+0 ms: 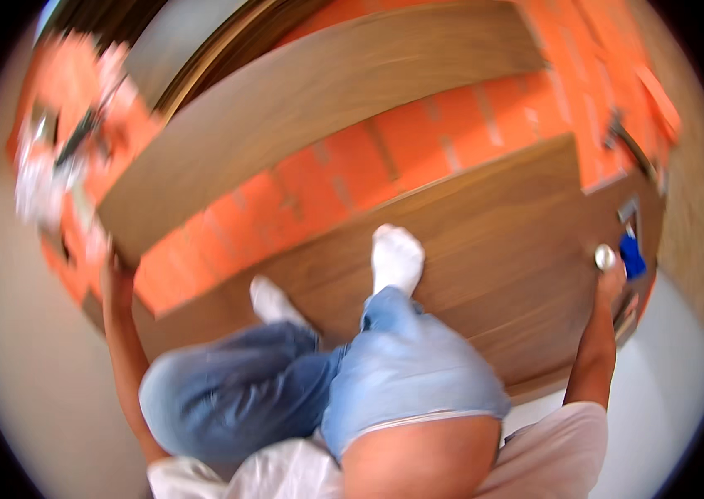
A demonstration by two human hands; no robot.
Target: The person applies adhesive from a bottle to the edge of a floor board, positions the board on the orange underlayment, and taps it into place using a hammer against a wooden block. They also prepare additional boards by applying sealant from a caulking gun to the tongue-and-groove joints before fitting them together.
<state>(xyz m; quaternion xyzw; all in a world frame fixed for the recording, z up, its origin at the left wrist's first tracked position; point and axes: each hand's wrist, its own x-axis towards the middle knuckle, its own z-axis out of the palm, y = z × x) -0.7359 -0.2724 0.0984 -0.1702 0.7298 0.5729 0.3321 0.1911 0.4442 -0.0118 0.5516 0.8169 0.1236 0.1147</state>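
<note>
Orange underlay (343,179): covers the floor, printed with a pale grid; shows as a diagonal band between the boards and again at upper right.

Laid wood-look flooring (501,249): brown planks under the person's legs, reaching to the right edge.

Loose plank (318,108): long, brown, lying aslant on the underlay, running from lower left to upper right, apart from the laid boards.

Person: kneeling in blue jeans (402,366) and white socks (396,258), white shirt at the lower edge.

Left hand (115,279): at the lower left end of the loose plank, touching its corner; the grip is blurred and cannot be told.

Right hand (610,279): far from the left, at the right edge of the laid boards, closed round a small pale rounded object (605,256).

Blue item (633,256): small, just beside the right hand.

Blurred white clutter (40,179): upper left, unidentifiable.
</note>
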